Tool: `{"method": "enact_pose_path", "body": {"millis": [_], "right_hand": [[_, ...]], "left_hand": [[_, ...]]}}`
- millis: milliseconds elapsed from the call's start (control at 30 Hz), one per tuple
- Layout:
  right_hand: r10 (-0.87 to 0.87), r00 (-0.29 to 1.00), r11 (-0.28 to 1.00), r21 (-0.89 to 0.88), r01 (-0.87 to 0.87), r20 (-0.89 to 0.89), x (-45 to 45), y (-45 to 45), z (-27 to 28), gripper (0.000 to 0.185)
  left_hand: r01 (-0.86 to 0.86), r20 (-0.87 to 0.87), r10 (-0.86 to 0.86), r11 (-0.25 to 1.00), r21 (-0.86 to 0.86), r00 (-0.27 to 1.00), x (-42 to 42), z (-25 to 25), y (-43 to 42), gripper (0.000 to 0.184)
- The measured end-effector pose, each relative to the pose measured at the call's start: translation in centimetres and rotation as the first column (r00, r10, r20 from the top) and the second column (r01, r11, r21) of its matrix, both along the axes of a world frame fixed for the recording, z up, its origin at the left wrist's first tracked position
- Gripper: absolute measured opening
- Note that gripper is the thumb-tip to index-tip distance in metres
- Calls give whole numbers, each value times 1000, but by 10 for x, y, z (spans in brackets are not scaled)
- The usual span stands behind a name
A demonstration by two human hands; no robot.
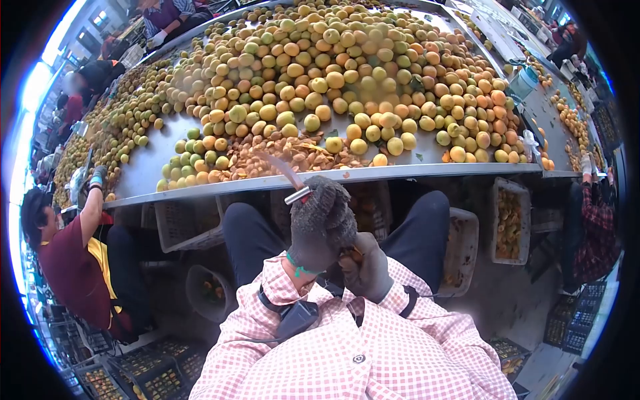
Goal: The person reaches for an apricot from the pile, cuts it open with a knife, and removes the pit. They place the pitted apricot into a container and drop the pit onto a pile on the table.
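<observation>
My left hand [323,217], in a dark grey knit glove with a green tie at the wrist, is closed around a knife [297,189]. The knife's red handle end and metal collar show, and its thin blade points up and left toward the table edge. Just below and to the right, my right hand [371,270], also gloved, is curled close against the left wrist. A small orange-brown piece of an apricot [353,255] shows between its fingers, mostly hidden. In front of both hands, the metal table [347,175] bears a large heap of apricots [320,73].
A brown pile of apricot pits [293,157] lies near the table's front edge. Crates [510,220] and a white basket [187,223] stand under the table. A bucket [208,292] is on the floor at left. Co-workers sit at left [80,260] and right [593,227].
</observation>
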State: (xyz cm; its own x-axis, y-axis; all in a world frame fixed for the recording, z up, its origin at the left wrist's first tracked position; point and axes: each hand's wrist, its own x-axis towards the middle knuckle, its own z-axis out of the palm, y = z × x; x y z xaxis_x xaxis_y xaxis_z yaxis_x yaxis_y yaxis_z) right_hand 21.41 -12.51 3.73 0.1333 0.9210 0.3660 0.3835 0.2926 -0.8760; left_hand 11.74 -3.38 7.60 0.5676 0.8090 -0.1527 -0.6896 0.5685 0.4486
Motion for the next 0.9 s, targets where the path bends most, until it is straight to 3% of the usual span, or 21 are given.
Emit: {"method": "enact_pose_path", "body": {"millis": [133,233,367,433,467,500,533,567,600,667,733,767,800,833,867,900], "right_hand": [[-25,999,996,-80,27,34,2,3,-9,37],[-15,988,997,-71,26,151,7,2,-8,41],[-92,982,996,22,90,168,2,5,-13,39],[-90,934,962,-273,-8,-347,-2,3,-9,40],[-89,935,963,-271,-8,-344,2,6,-9,40],[-115,706,916,-349,-196,-699,10,9,-10,39],[-195,351,856,-333,-394,-916,15,12,-12,38],[-219,171,853,-274,-444,-960,18,15,-16,39],[-219,175,855,-276,-440,-960,20,18,-20,39],[-362,23,856,-342,-387,-932,20,24,-28,40],[-333,55,855,-326,-403,-941,25,29,-51,40],[-327,449,857,-462,-230,-831,25,30,-62,39],[-329,759,859,-511,-6,-562,26,31,-71,38],[-340,741,860,-510,-4,-580,28,31,-78,36],[-456,687,808,-587,53,-566,24,32,-80,36],[-465,551,785,-611,-105,-693,25,30,-79,37]], "left_hand": [[-12,-13,13,998,55,1000,5,2,5,22],[19,-12,-20,998,-56,1000,7,1,5,25],[-83,-140,66,989,-119,988,9,-4,11,25],[-126,-194,103,986,-112,976,6,-10,16,25],[-148,-197,123,982,-115,973,3,-16,20,25],[-168,-200,142,978,-120,969,-2,-20,22,25],[-166,-197,140,979,-122,970,-9,-21,25,25],[-150,-110,135,979,-140,985,-17,-23,28,26],[-132,-24,129,979,-158,991,-25,-23,31,28],[-115,18,119,982,-151,993,-38,-20,32,31],[-130,94,154,967,-219,984,-50,-26,34,33],[-138,86,155,975,-177,984,-55,-30,33,33],[-184,37,195,962,-202,980,-58,-32,32,34],[-154,57,166,973,-173,985,-64,-37,33,33],[-123,73,135,981,-147,988,-70,-41,33,33],[-158,19,164,968,-195,986,-74,-43,31,33]]}}
